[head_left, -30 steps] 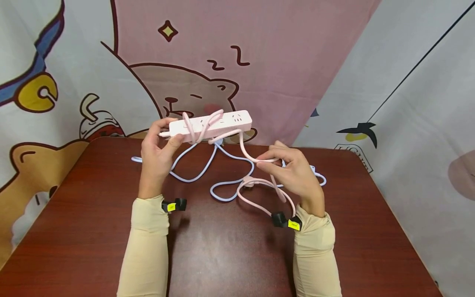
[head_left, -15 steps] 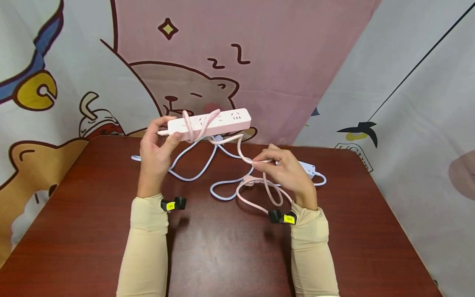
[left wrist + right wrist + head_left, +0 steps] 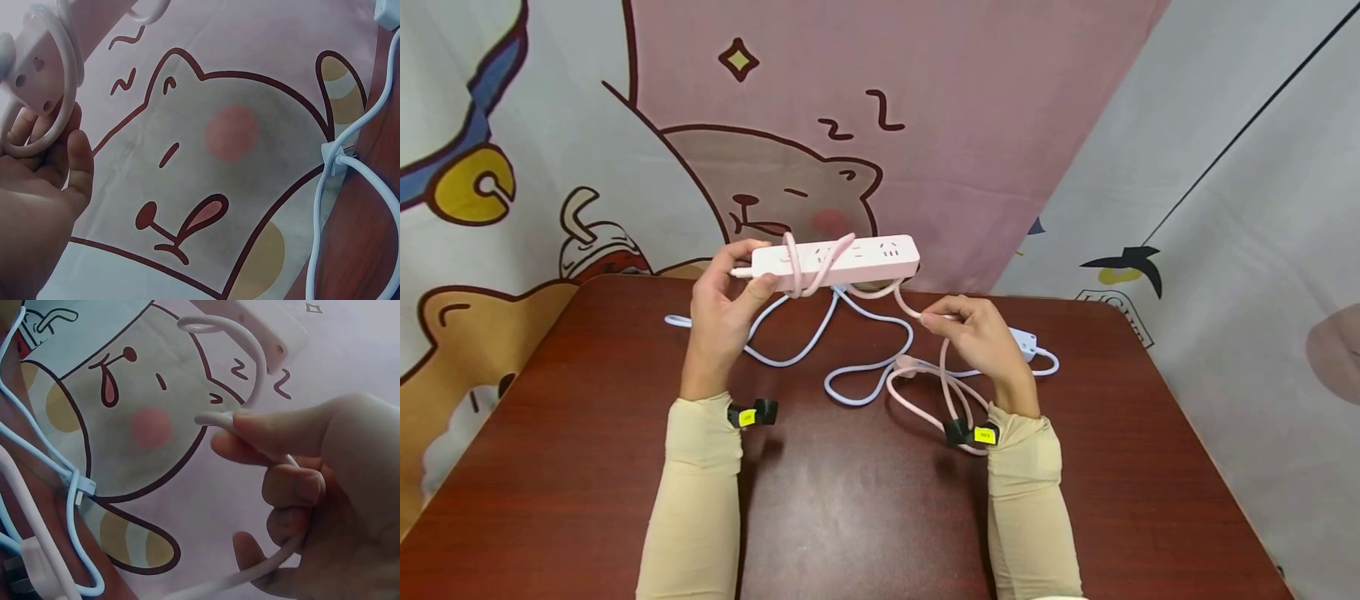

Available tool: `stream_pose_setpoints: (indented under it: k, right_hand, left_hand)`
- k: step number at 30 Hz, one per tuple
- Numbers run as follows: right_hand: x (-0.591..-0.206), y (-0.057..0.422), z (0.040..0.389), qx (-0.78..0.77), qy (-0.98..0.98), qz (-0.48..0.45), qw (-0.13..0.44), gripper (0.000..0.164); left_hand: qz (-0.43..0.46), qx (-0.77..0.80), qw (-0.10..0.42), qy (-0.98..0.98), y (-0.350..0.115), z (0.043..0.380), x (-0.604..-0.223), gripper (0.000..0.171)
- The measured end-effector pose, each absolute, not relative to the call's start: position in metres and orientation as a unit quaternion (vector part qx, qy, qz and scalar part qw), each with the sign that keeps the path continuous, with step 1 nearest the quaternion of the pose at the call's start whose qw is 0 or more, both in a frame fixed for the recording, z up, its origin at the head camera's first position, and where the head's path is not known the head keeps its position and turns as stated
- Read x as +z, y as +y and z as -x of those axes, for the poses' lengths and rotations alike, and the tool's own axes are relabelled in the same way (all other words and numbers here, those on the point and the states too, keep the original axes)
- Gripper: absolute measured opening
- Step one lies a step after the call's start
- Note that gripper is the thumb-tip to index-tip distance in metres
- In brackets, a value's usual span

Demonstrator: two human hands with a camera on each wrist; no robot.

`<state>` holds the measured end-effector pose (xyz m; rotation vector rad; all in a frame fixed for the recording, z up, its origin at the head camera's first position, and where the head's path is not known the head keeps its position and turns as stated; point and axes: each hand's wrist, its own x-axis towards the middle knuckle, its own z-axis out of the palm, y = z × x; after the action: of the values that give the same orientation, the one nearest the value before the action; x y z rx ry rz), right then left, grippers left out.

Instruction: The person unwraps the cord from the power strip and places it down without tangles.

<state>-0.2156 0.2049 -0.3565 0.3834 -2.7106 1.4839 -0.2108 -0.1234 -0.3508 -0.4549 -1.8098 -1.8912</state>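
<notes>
A pink power strip (image 3: 880, 260) is held up above the far edge of the table, its sockets facing up. My left hand (image 3: 724, 304) grips its left end, thumb in front and fingers behind. Loops of the strip's own pink cord (image 3: 796, 271) wrap around its left half. To the right, my right hand (image 3: 981, 333) pinches a stretch of that cord between thumb and forefinger; in the right wrist view the cord (image 3: 215, 419) also runs through the curled lower fingers. From there it hangs in loops to the table, near its pink plug (image 3: 906, 365).
A blue cord (image 3: 786, 365) lies in curves across the back of the brown table (image 3: 865, 500). Its blue power strip (image 3: 1024, 343) lies partly behind my right hand. A curtain (image 3: 970, 125) with cartoon bears hangs right behind the table.
The pink power strip has shifted slightly right and down with my left hand. My right hand has moved a little left, still pinching the cord, and the hanging loop has dropped lower.
</notes>
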Motion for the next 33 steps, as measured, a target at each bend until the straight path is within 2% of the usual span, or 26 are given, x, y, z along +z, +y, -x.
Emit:
stream_pose_setpoints:
  k: [9, 23, 28, 33]
  right_hand:
    - [-0.357, 0.217, 0.22, 0.491, -0.867, -0.072, 0.043, 0.023]
    - [-0.348, 0.218, 0.217, 0.558, -0.817, 0.011, 0.143, 0.033]
    - [-0.34, 0.217, 0.213, 0.596, -0.783, 0.021, 0.178, 0.029]
    - [-0.335, 0.217, 0.209, 0.612, -0.768, 0.02, 0.189, 0.026]
  left_hand:
    - [0.169, -0.674, 0.21, -0.688, -0.125, 0.208, -0.351, 0.036]
    - [0.194, -0.618, 0.167, -0.743, -0.125, 0.206, -0.351, 0.035]
    - [0.205, -0.588, 0.157, -0.766, -0.123, 0.207, -0.35, 0.038]
    - [0.217, -0.576, 0.15, -0.774, -0.121, 0.209, -0.35, 0.038]
